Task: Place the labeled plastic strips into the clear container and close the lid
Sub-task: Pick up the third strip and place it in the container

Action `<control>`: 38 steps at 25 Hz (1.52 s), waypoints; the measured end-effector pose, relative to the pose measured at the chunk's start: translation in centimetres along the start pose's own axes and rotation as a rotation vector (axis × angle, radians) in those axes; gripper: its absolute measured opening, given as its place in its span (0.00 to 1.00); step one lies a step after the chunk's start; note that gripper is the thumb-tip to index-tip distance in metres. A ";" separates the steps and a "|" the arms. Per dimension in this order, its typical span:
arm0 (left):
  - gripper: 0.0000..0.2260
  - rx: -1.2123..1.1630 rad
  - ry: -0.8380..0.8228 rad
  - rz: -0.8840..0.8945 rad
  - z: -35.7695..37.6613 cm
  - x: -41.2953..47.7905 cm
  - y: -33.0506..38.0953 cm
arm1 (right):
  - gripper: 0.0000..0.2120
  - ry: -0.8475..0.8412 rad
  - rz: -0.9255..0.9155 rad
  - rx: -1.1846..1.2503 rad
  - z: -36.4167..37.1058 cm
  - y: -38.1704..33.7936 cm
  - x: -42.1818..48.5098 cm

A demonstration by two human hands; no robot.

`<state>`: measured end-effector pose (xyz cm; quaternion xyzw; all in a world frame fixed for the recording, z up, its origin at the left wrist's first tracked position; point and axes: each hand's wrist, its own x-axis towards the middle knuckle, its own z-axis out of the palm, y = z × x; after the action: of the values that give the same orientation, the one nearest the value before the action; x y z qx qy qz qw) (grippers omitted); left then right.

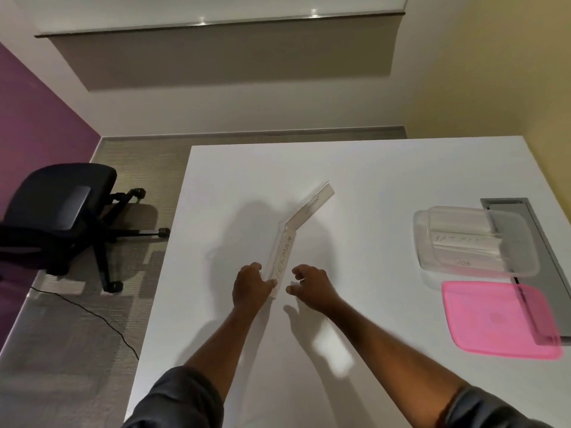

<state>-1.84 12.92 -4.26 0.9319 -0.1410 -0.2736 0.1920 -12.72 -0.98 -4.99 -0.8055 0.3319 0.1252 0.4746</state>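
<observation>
Labeled plastic strips lie at the centre of the frame on the white counter (355, 168): the near strip (282, 254) runs up from the hands, and the far strip (312, 206) angles off toward the upper right, their ends meeting in a shallow V; both carry handwritten labels too blurred to read with confidence. The left hand (251, 285) has its grip closed on the lower end of the near strip, thumb on the strip's right side, fingers on its left; the right hand (309, 285) hovers just beside that end with its fingers loosely curled, grip open and holding nothing. At the right of the frame the clear container (522, 242) sits open with more labeled strips (463, 245) inside it; its pink lid (500, 319) lies flat on the counter just below it, toward the lower right. A black office chair (61, 211) stands on the floor at the left of the frame.
</observation>
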 end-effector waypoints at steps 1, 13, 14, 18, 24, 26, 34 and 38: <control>0.26 0.005 -0.010 0.012 0.2 0.0 -0.4 | 0.27 0.000 0.005 -0.006 0.5 -0.2 0.2; 0.12 -0.068 -0.096 0.098 -0.7 0.7 -2.9 | 0.24 0.030 0.137 0.150 2.5 -1.5 1.6; 0.11 -0.073 -0.101 0.099 -0.8 0.9 -3.1 | 0.22 0.027 0.163 0.191 2.7 -1.8 1.8; 0.10 -0.101 -0.109 0.107 -1.3 1.4 -3.8 | 0.11 0.001 0.317 0.585 3.7 -2.7 2.7; 0.14 -0.248 -0.092 0.088 -1.9 1.4 -4.6 | 0.08 0.011 0.402 0.811 4.3 -4.1 3.1; 0.16 -0.323 -0.089 0.060 -2.2 1.3 -4.9 | 0.09 0.042 0.404 0.799 4.5 -4.2 3.2; 0.29 -0.520 -0.264 0.068 -4.5 0.8 -5.8 | 0.09 0.013 0.382 0.875 3.7 -5.5 2.3; 0.35 -0.452 -0.249 0.120 -5.1 0.8 -5.7 | 0.10 -0.005 0.351 0.853 2.9 -5.8 1.5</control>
<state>2.53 19.14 -3.17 0.8143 -0.1537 -0.3989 0.3925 -7.43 2.79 -3.32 -0.4696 0.4842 0.0577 0.7360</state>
